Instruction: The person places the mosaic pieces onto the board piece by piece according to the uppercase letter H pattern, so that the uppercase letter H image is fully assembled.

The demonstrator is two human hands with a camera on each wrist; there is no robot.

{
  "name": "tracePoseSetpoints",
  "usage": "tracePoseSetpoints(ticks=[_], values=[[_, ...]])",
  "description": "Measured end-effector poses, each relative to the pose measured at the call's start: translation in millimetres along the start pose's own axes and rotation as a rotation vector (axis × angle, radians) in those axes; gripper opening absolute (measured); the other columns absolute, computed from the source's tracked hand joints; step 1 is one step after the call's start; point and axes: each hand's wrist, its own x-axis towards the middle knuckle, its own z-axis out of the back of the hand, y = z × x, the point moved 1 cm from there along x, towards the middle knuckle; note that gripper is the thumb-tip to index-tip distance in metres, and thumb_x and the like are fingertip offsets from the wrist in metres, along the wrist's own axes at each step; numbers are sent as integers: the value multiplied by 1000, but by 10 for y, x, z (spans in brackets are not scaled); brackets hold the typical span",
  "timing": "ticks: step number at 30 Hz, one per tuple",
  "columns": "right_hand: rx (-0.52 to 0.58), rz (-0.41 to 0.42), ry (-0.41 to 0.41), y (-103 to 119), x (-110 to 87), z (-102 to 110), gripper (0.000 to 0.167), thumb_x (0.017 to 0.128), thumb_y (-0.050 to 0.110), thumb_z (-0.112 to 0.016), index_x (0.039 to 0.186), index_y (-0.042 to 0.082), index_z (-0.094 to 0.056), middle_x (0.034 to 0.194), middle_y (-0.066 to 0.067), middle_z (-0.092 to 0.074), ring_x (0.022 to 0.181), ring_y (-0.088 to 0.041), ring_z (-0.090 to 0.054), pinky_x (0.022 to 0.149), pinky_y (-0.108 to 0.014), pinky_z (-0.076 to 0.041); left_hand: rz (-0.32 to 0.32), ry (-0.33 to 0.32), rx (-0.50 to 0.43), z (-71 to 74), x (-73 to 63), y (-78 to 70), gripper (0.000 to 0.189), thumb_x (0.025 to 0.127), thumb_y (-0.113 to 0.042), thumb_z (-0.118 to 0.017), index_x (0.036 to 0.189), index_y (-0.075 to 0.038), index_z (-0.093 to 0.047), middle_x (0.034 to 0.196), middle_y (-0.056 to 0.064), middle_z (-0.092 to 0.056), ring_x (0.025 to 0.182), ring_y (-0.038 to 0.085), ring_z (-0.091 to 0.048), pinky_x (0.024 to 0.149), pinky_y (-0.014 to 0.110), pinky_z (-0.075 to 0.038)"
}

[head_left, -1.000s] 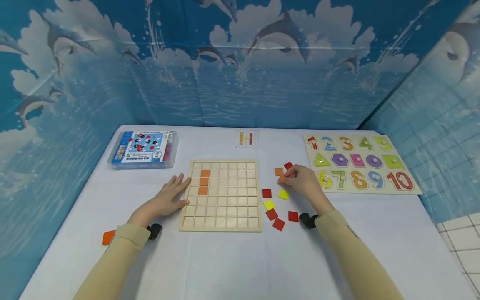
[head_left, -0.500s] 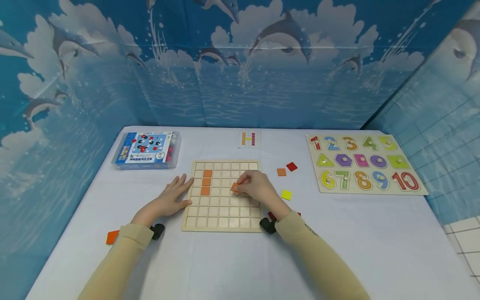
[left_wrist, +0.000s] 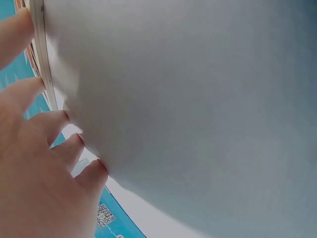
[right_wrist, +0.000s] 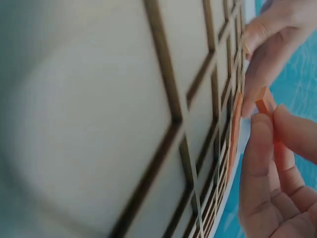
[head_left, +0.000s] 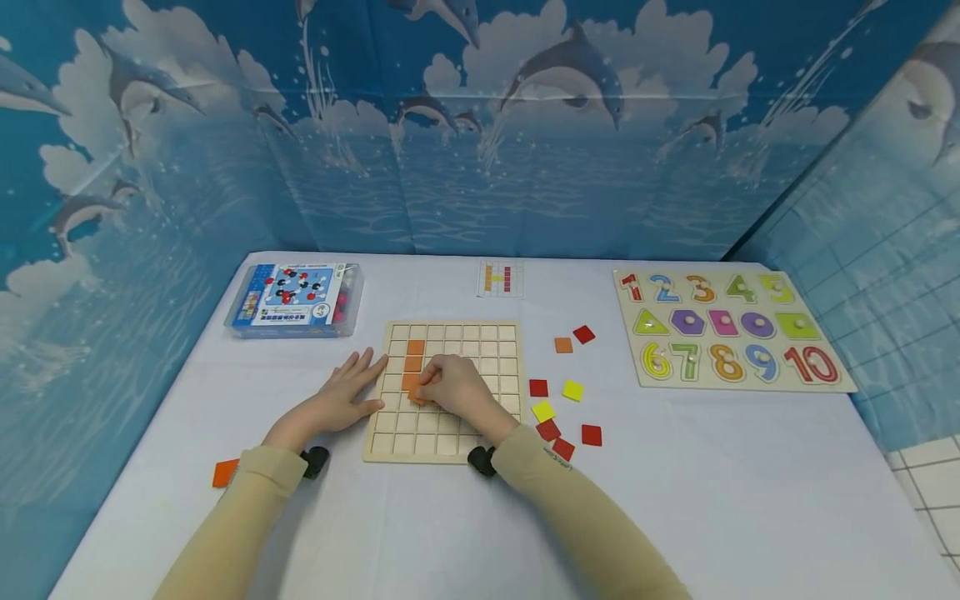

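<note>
A wooden grid board (head_left: pixel 465 450) lies flat on the table, with a column of orange square tiles (head_left: pixel 413 364) set in its left part. My right hand (head_left: pixel 457 386) is over the board and pinches another orange tile (right_wrist: pixel 264 100) between thumb and finger, just below that column. In the right wrist view this tile is held tilted, close above the grid. My left hand (head_left: pixel 339 398) lies with spread fingers at the board's left edge; its thumb and index fingertips touch the wooden side in the left wrist view.
Right of the board lie loose red tiles (head_left: pixel 592 435), yellow tiles (head_left: pixel 573 390) and an orange tile (head_left: pixel 563 345). A pattern card (head_left: pixel 501 279) sits behind it. A plastic box (head_left: pixel 292 300) stands back left, a number puzzle (head_left: pixel 731 329) back right. An orange piece (head_left: pixel 224 473) lies by the left sleeve.
My right hand has carried the orange tile from the loose tiles leftward across the board to the orange column. The left hand stays at the board's edge.
</note>
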Motion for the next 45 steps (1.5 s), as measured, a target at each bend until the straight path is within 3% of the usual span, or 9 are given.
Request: tracePoseSetpoints(ticks=[5, 12, 27, 35, 39, 45], values=[[-68, 22, -12, 36, 21, -85, 9, 83, 8, -77, 85, 8, -68, 67, 2, -57, 58, -9, -48, 51, -18, -38, -2, 3, 2, -7, 9, 6, 73, 99, -27, -58, 158, -10, -19, 165, 22, -2, 151, 44, 5, 121, 63, 1], [-142, 21, 22, 62, 32, -131, 8, 85, 7, -75, 83, 9, -68, 71, 0, -61, 60, -10, -49, 52, -19, -39, -2, 2, 2, -8, 6, 1, 73, 99, -27, -58, 158, -10, -19, 165, 22, -2, 151, 44, 5, 121, 63, 1], [-288, 74, 3, 125, 49, -221, 15, 89, 6, -70, 77, 9, -62, 74, 0, -58, 61, -10, -50, 54, -18, -40, -8, -5, -3, -2, 3, 6, 73, 99, -27, -59, 158, -9, -20, 164, 23, -3, 151, 45, 5, 121, 64, 1], [-261, 83, -6, 101, 6, -179, 15, 91, 9, -69, 76, 9, -64, 72, 0, -61, 58, -9, -49, 53, -19, -40, -23, -10, -3, 8, 9, -15, 73, 99, -26, -59, 157, -8, -20, 164, 24, -3, 151, 46, 4, 120, 65, 1], [-207, 77, 0, 78, -39, -112, 9, 91, 12, -69, 83, 9, -68, 77, -2, -65, 61, -11, -51, 56, -20, -42, -28, -13, -10, 15, 1, -24, 72, 99, -25, -59, 157, -6, -20, 164, 25, -4, 150, 47, 4, 120, 65, 1], [-118, 30, -7, -27, -151, 193, 10, 92, 20, -69, 93, 11, -71, 85, 0, -67, 73, -11, -56, 64, -22, -46, -26, -5, -8, -6, 1, -14, 73, 99, -27, -59, 157, -7, -20, 164, 25, -4, 150, 47, 4, 120, 65, 1]])
